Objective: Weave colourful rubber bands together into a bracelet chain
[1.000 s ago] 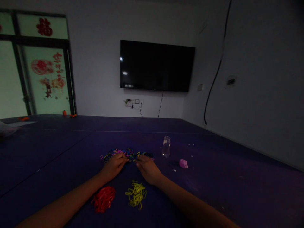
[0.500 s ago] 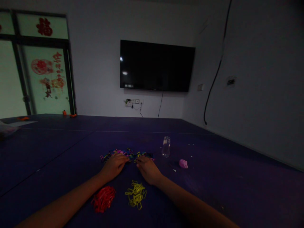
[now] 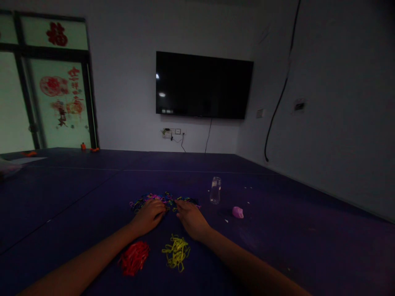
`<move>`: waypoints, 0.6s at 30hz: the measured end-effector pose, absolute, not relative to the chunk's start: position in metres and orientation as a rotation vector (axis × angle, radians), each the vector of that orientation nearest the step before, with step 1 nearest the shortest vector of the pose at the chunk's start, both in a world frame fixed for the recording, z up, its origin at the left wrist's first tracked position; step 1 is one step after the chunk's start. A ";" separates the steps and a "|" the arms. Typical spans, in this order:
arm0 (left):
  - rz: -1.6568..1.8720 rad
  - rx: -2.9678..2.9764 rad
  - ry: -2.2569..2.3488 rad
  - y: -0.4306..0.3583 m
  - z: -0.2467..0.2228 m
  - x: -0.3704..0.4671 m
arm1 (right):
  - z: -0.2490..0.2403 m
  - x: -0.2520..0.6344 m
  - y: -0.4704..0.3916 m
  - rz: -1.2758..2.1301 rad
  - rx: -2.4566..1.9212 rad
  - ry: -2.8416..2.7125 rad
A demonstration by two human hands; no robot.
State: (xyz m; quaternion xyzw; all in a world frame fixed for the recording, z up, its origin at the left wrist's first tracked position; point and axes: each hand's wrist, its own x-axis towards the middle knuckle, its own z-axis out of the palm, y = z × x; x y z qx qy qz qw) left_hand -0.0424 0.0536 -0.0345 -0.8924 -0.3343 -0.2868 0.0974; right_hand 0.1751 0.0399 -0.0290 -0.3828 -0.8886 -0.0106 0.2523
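A spread of mixed-colour loops (image 3: 166, 198), blue, pink, yellow and dark, lies on the purple table (image 3: 101, 197). My left hand (image 3: 149, 214) rests over the near edge of its left part, fingers bent; its fingertips touch the loops, and whether one is pinched is too dark to tell. On the right part lies my right hand (image 3: 190, 217), palm down with the fingers spread, touching the loops. Nearer to me are a red pile of loops (image 3: 134, 258), beside my left forearm, and a yellow pile of loops (image 3: 176, 252) between the forearms.
A clear bottle (image 3: 215, 190) stands upright right of the loops, and a pink lump (image 3: 237, 212) lies beyond my right hand. Small white scraps dot the table around them. Orange objects (image 3: 94, 149) sit at the far left edge. A plastic bag (image 3: 9, 166) lies at the left.
My right hand's fingers have stretched out slightly toward the middle of the mixed loops. My left hand has shifted very little. The red and yellow piles look the same.
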 end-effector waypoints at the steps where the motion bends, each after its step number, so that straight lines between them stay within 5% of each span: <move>1: -0.852 -2.639 -0.994 0.054 -0.035 -0.042 | -0.029 0.175 0.040 -0.042 -1.053 -2.412; 10: -0.831 -2.623 -1.006 0.050 -0.032 -0.042 | -0.038 0.176 0.045 -0.095 -1.350 -2.174; 18: -0.831 -2.646 -1.019 0.050 -0.031 -0.042 | -0.037 0.177 0.042 -0.023 -1.090 -2.431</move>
